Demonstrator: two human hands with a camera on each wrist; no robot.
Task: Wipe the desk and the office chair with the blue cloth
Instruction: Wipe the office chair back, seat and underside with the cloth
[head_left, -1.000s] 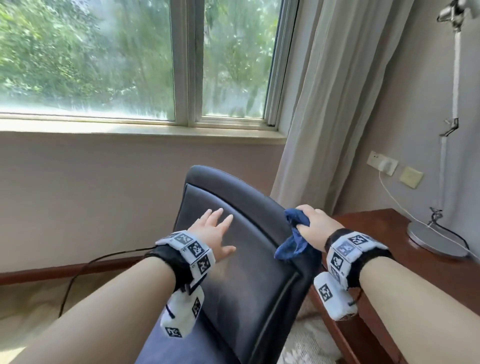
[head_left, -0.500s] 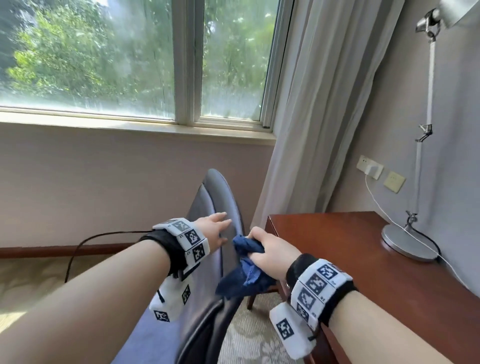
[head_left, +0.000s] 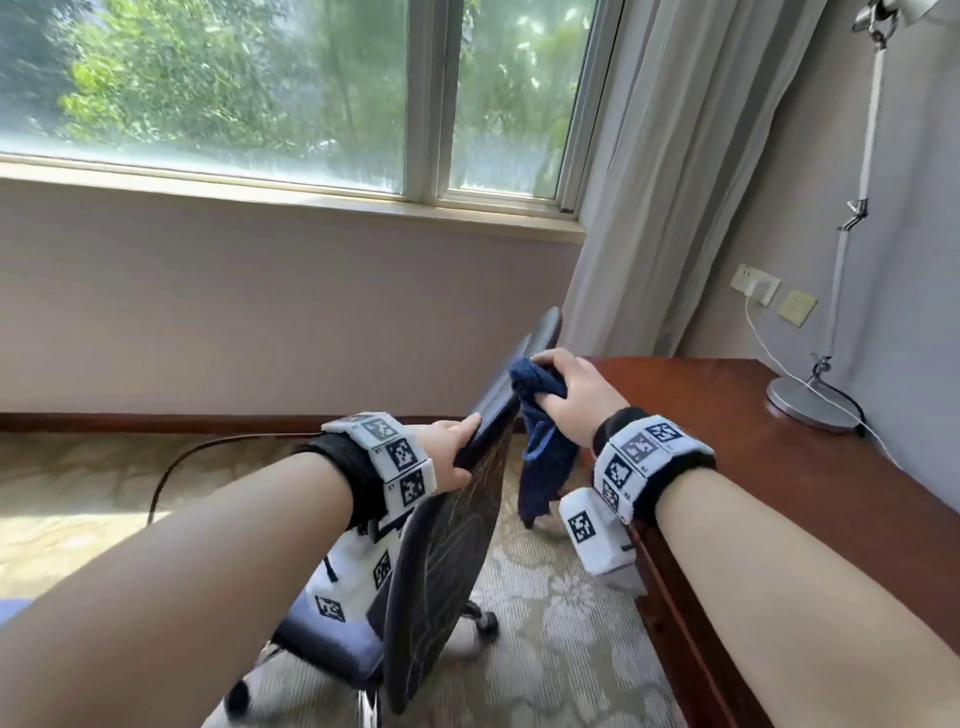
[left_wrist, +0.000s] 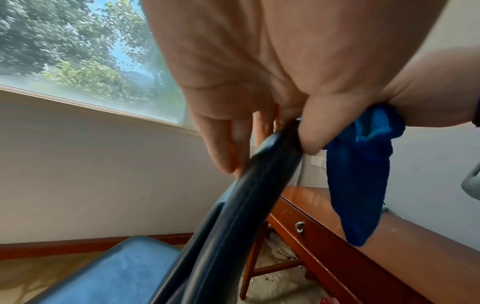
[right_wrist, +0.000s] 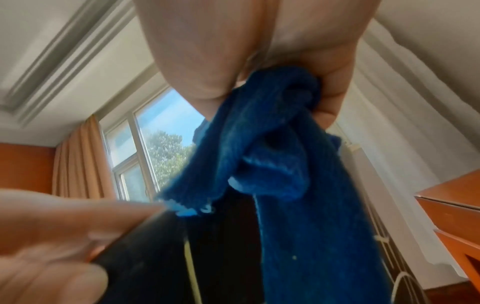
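The office chair (head_left: 457, 530) stands edge-on to me, its dark backrest (left_wrist: 233, 195) upright and its blue seat (left_wrist: 109, 273) low at the left. My left hand (head_left: 457, 452) grips the backrest's upper edge, thumb on the near side, fingers behind. My right hand (head_left: 566, 395) holds the bunched blue cloth (head_left: 540, 441) against the back face of the backrest near its top; the cloth (right_wrist: 285, 174) hangs down from my fist. The reddish wooden desk (head_left: 779, 493) is on the right, next to the chair.
A silver desk lamp (head_left: 815, 400) with a cable stands on the desk's far right by the wall sockets (head_left: 756, 283). A curtain (head_left: 649, 208) hangs behind the chair. A black cable (head_left: 171, 467) runs over the patterned carpet. A chair caster (head_left: 485, 621) shows below.
The chair has swivelled from facing me to edge-on, with its back now toward the desk. My left hand went from flat on the backrest to gripping its edge. The cloth hand stayed by the backrest top.
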